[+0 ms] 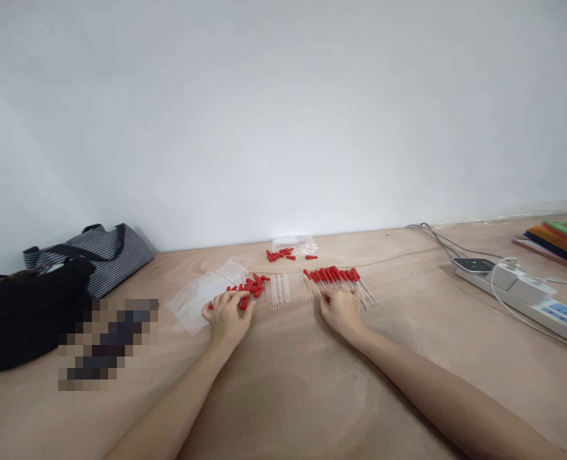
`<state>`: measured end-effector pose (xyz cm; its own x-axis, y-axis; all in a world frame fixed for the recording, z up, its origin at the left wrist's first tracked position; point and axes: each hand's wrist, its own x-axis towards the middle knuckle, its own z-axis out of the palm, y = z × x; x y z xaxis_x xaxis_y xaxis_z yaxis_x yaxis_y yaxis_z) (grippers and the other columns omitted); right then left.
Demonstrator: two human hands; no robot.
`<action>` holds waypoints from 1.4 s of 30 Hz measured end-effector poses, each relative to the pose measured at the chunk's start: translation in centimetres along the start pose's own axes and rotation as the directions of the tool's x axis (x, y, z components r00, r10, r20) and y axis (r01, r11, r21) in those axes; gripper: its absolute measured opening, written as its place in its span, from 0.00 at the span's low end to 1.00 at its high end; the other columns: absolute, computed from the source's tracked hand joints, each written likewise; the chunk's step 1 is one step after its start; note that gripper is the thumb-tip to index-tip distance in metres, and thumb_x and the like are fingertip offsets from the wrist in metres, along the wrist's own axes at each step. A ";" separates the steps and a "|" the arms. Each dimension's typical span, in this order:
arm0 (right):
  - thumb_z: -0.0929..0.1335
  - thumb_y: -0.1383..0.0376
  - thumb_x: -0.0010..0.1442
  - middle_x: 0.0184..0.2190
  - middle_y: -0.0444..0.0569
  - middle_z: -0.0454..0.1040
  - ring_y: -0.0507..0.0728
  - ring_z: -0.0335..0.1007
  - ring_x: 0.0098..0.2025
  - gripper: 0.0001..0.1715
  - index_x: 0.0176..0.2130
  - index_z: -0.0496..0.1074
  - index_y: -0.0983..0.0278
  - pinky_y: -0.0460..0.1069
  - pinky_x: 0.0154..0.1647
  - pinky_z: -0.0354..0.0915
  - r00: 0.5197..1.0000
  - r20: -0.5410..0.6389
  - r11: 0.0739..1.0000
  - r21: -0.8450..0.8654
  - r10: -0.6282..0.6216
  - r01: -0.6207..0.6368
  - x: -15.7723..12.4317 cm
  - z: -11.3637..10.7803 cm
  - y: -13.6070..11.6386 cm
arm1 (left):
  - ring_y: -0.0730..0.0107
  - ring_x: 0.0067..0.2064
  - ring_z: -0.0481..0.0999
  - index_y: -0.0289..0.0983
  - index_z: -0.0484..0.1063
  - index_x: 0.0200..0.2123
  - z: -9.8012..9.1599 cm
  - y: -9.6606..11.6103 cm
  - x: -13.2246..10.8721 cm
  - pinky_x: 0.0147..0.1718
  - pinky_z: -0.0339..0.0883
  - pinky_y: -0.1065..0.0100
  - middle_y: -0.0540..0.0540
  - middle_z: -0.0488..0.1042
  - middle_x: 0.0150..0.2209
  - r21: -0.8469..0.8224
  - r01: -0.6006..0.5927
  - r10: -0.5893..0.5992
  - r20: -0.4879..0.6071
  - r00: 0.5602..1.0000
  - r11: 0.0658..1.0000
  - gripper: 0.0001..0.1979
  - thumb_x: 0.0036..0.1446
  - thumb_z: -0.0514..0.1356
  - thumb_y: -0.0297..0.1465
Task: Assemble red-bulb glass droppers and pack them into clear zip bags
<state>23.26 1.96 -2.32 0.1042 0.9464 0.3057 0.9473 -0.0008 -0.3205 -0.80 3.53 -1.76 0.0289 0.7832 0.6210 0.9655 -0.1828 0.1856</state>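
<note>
Pinching one red cap [245, 302] in closed fingertips of the left hand [226, 317], at the near rim of the loose caps [255, 285] toward the desk's [287, 383] far edge. Resting the right hand [341, 312], fingers bent, on capped tubes [333, 275]; grip impossible to tell.

Red caps [253, 286]: small loose heap, lying flat on wooden surface [287, 390], left of centre, nearer far edge than near edge.
Clear tubes [283, 291]: uncapped, side by side in flat row, just right of heap.
Red-capped tubes [337, 277]: flat row, slightly fanned, caps toward far edge, just right of clear tubes.
</note>
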 end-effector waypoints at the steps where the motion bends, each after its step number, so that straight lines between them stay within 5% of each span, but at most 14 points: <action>1: 0.59 0.64 0.57 0.26 0.49 0.74 0.58 0.65 0.37 0.16 0.26 0.73 0.61 0.52 0.36 0.45 1.000 0.008 1.000 -0.018 0.022 -0.022 0.3 0.0 -0.4 | 0.56 0.42 0.67 0.41 0.72 0.34 0.1 -0.2 0.1 0.43 0.47 0.53 0.44 0.73 0.38 0.014 0.010 -0.010 0.011 1.000 1.000 0.08 0.50 0.58 0.35; 9: 0.59 0.64 0.55 0.28 0.52 0.74 0.58 0.66 0.36 0.15 0.29 0.73 0.63 0.54 0.41 0.44 0.994 0.019 0.992 -0.076 0.105 -0.103 1.6 0.7 -1.6 | 0.57 0.43 0.65 0.42 0.72 0.31 0.0 -0.1 0.1 0.44 0.46 0.51 0.45 0.72 0.38 0.031 -0.001 0.000 0.038 0.999 1.000 0.08 0.47 0.60 0.37; 18: 0.60 0.60 0.55 0.35 0.53 0.73 0.60 0.63 0.41 0.15 0.33 0.73 0.63 0.55 0.42 0.45 0.999 -0.023 0.998 -0.046 0.030 -0.031 2.2 1.0 -2.0 | 0.55 0.43 0.65 0.40 0.73 0.32 0.8 0.0 0.6 0.44 0.46 0.50 0.42 0.71 0.38 0.096 -0.040 0.040 -0.003 0.999 0.995 0.07 0.49 0.58 0.35; 30: 0.61 0.66 0.52 0.34 0.60 0.73 0.63 0.63 0.41 0.14 0.32 0.74 0.67 0.56 0.42 0.45 0.993 0.086 0.987 -0.147 0.079 -0.066 4.3 1.4 -3.4 | 0.55 0.45 0.64 0.39 0.73 0.25 2.1 0.5 1.7 0.48 0.43 0.48 0.43 0.71 0.40 0.175 -0.142 0.151 -0.035 0.988 0.974 0.06 0.49 0.57 0.33; 38: 0.59 0.66 0.56 0.35 0.61 0.73 0.63 0.64 0.40 0.17 0.34 0.74 0.70 0.54 0.40 0.46 0.988 0.135 0.987 -0.149 0.080 -0.060 3.7 1.0 -3.4 | 0.57 0.42 0.67 0.39 0.72 0.24 0.1 1.6 -0.1 0.47 0.45 0.49 0.44 0.72 0.36 0.043 -0.229 0.233 -0.121 0.965 0.972 0.06 0.49 0.57 0.31; 42: 0.58 0.65 0.58 0.35 0.61 0.73 0.63 0.63 0.41 0.18 0.34 0.73 0.71 0.54 0.39 0.46 0.989 0.137 0.989 -0.143 0.057 -0.037 2.6 0.0 -3.1 | 0.60 0.41 0.68 0.40 0.71 0.24 -1.6 3.3 -2.1 0.47 0.47 0.52 0.46 0.72 0.33 -0.129 -0.382 0.379 -0.046 0.924 0.915 0.05 0.48 0.57 0.30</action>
<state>20.57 4.39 -0.50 0.1155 0.9802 0.1608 0.9764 -0.0823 -0.1996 1.95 0.31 -1.20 0.3811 0.6271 0.6794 0.8390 -0.5433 0.0308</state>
